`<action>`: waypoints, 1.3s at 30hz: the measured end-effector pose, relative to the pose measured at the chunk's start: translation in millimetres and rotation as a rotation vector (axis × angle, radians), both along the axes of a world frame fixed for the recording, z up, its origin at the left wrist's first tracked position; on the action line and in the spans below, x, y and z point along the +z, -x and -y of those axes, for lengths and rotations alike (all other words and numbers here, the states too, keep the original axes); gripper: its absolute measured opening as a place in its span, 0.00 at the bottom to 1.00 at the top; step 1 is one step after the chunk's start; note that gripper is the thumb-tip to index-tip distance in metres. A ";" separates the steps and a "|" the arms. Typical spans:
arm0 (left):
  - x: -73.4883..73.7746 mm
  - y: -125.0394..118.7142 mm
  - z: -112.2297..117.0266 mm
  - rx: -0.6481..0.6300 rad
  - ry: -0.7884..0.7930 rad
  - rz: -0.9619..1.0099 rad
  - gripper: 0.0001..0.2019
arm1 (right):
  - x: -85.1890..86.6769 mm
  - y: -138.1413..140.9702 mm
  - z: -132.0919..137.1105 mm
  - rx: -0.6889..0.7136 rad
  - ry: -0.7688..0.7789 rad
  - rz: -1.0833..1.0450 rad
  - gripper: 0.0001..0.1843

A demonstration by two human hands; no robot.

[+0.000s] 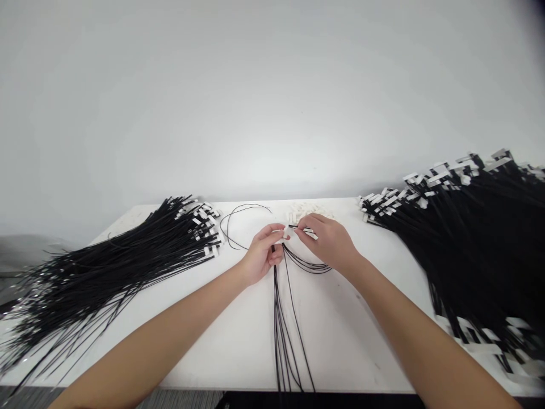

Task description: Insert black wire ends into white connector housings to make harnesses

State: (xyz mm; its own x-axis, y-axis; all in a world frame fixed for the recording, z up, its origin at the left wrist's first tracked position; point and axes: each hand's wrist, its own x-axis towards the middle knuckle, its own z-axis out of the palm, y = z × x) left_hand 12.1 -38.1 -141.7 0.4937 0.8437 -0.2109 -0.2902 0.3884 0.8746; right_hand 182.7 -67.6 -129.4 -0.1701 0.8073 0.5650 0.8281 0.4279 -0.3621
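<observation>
Between the fingertips of my left hand (264, 254) is a small white connector (288, 232). Several thin black wires (279, 318) hang from below this hand to the table's front edge, and others curve off to the right in a loop. My right hand (324, 236) pinches a thin black wire (293, 226) close against the connector. Whether the wire's tip sits inside the connector is too small to tell. Behind my right hand lies a scatter of loose white connectors (300, 210), partly hidden by it.
A pile of black wires (140, 255) with white connectors lies on the left of the white table (221, 341). A larger heap of black wires (477, 244), white connectors at both ends, covers the right. A loose wire (229, 227) curls behind my left hand. A plain wall (272, 102) stands behind.
</observation>
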 end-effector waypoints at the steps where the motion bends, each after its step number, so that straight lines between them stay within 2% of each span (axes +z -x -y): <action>1: -0.3 0.0 -0.2 0.002 0.001 -0.002 0.13 | -0.7 0.0 -0.2 -0.011 -0.013 0.010 0.07; 7: -4.6 -1.0 -0.3 0.028 -0.032 -0.043 0.16 | -5.7 2.0 0.2 -0.071 -0.077 0.100 0.10; 12: -9.2 -3.0 1.6 0.087 -0.084 -0.105 0.14 | -7.1 7.2 2.9 -0.082 -0.122 0.190 0.12; 18: -10.7 -2.6 1.3 0.072 -0.102 -0.115 0.12 | -10.0 11.0 3.9 -0.110 -0.171 0.225 0.13; 39: -11.5 -0.7 2.5 0.051 -0.142 -0.150 0.11 | -7.8 12.3 5.1 -0.131 -0.107 0.235 0.10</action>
State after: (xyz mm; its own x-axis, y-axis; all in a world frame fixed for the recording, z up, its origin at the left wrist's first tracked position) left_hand 12.7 -40.6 -153.2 0.4214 0.8933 -0.1561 -0.1686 0.2463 0.9544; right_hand 170.4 -72.8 -137.2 -0.2046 0.7688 0.6059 0.9348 0.3371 -0.1121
